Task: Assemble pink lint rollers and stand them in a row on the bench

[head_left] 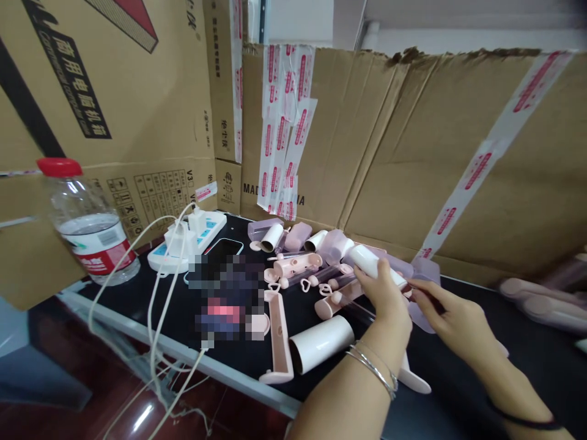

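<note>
A white tube [367, 260] is held up over the table, with my left hand [387, 296] wrapped around it. At the tube's near right end, the thumb and fingers of my right hand [452, 318] are pinched together; whatever sits between them is too small and hidden to name. Below my left wrist lies a larger white tube [323, 343] with a dark open end. Beside it is a pink trough-shaped plastic part [280, 342]. Behind my hands are pink half-shells [298, 265], heart-shaped pink rings [305, 285] and clear purplish plastic covers [300, 236].
A water bottle [98, 235] with a red cap stands on the left, near a white power strip [213, 226] with chargers. White cables [158, 318] hang over the table's front edge. A phone [224, 249] lies behind a blurred patch. Cardboard walls [367, 146] enclose the back.
</note>
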### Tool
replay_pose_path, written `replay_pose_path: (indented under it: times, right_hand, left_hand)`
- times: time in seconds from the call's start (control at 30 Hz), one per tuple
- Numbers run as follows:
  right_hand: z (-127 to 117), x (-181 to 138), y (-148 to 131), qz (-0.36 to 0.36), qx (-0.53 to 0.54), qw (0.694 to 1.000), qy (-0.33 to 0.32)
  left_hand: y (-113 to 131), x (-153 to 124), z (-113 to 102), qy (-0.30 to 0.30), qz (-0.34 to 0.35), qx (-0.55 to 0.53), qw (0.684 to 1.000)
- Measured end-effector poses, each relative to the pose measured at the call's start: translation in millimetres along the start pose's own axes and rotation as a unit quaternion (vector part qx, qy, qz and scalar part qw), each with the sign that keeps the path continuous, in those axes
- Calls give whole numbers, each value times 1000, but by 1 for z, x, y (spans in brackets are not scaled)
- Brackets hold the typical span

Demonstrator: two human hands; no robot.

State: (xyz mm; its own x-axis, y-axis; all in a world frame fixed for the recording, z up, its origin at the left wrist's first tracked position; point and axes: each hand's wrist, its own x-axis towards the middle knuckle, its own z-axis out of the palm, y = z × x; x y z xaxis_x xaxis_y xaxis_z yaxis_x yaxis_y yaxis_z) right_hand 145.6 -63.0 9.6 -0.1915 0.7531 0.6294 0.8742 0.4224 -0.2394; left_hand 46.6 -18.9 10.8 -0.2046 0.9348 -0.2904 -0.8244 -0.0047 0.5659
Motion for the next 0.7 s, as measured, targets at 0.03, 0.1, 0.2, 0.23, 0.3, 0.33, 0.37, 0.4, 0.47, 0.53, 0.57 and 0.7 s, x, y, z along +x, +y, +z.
replay_pose_path:
  times: [0.03, 0.1, 0.2, 0.23, 0.3, 0.33, 0.37, 0.4, 0.47, 0.53, 0.57, 0.7]
  right_hand:
    - [0, 0, 0, 4, -3, 1000, -5]
    - [-1, 0, -2, 13, -12, 1000, -11]
    - [-4, 2, -7, 19, -7, 1000, -16]
    - [-4, 3, -9, 19, 0, 1000, -18]
    - [-6, 5, -12, 21, 12, 1000, -16]
    - [-6, 5, -14, 21, 17, 1000, -16]
    - [-7, 6, -15, 20, 22, 999, -15]
    - [-8, 7, -16, 19, 26, 999, -16]
    - [-9, 8, -18, 17, 33, 999, -22]
    - [-11, 8, -20, 14, 37, 999, -28]
    - [-11, 8, -20, 10, 39, 999, -30]
    - [-13, 10, -17, -11, 49, 998, -36]
  left_hand:
    - [2, -1, 0, -7, -7, -14, 1000]
    - [6, -3, 0, -19, -13, -31, 999]
    - [12, -9, -2, -26, -9, -16, 999]
    - [13, -10, -2, -30, -7, -9, 999]
    - [14, -11, -2, -40, -3, 5, 999]
    - [14, -11, -2, -44, 1, 13, 999]
    - [14, -11, -2, -45, 2, 24, 999]
    - [14, -10, -2, -46, 3, 35, 998]
    - [13, -9, -2, -43, 8, 51, 998]
    - [15, -10, -2, -53, 17, 50, 997]
    - [16, -11, -2, -65, 23, 48, 996]
    - [20, -15, 2, -72, 22, 38, 996]
